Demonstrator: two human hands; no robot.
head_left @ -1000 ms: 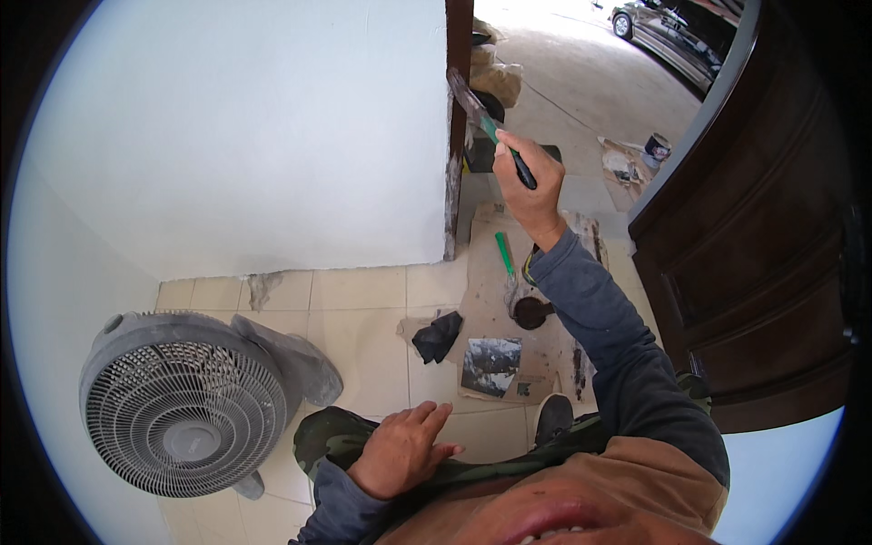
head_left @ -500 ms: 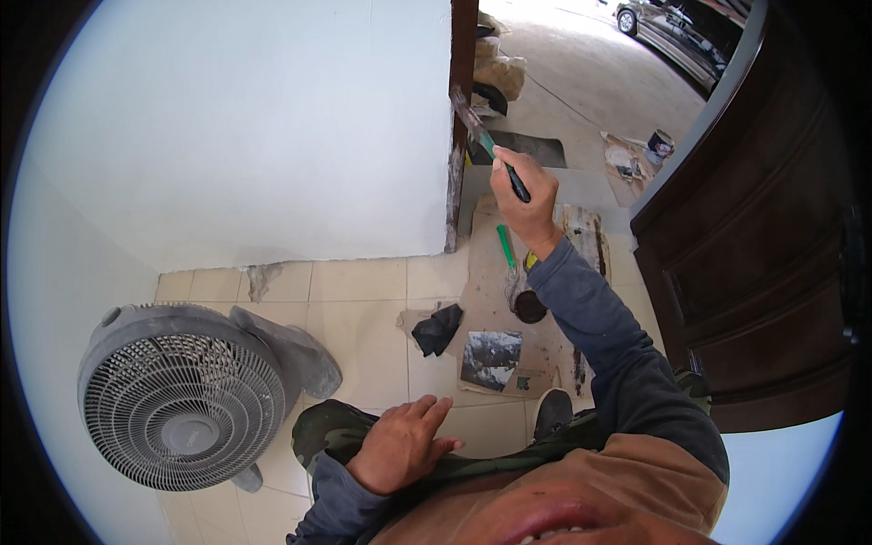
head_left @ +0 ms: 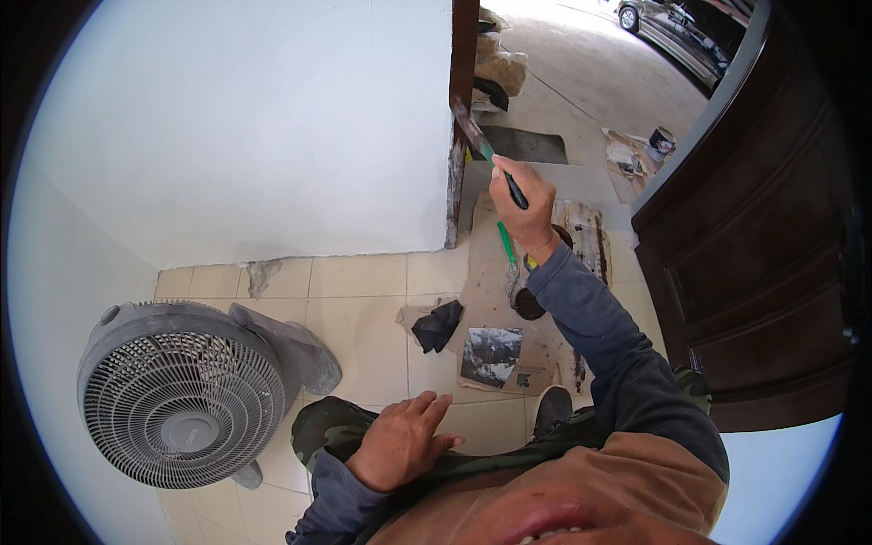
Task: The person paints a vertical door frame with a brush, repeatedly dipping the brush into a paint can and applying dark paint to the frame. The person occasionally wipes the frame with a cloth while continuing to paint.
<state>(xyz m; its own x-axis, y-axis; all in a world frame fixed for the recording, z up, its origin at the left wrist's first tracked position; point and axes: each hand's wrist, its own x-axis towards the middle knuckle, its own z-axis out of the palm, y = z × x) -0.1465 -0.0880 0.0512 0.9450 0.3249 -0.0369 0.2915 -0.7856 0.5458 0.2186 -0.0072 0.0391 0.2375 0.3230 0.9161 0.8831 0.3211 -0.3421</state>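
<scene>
My right hand [head_left: 523, 198] grips a paintbrush [head_left: 477, 132] with a green and black handle, its dark-stained tip against the brown wooden frame [head_left: 461, 50] at the white wall's edge. My left hand [head_left: 404, 440] lies over my camouflage-clad leg, fingers apart and holding nothing. Below the right hand, a stained cardboard sheet [head_left: 481, 291] bears a green-handled tool [head_left: 506, 243] and a round dark container [head_left: 529, 305], partly hidden by my arm. A paint-smeared square piece [head_left: 490, 356] is nearer me, and a crumpled black cloth [head_left: 437, 325] lies at the cardboard's left.
A grey fan [head_left: 182, 391] stands at the left along the wall [head_left: 254, 136]. A dark panelled door [head_left: 754, 300] stands open at the right. Through the doorway are a concrete floor, a paint can [head_left: 661, 143], a dark mat [head_left: 527, 145], piled sheets [head_left: 500, 73] and a parked car [head_left: 672, 41].
The brush and my right hand have moved downward along the wooden frame, the tip now lower than a second ago. My left hand stays almost still.
</scene>
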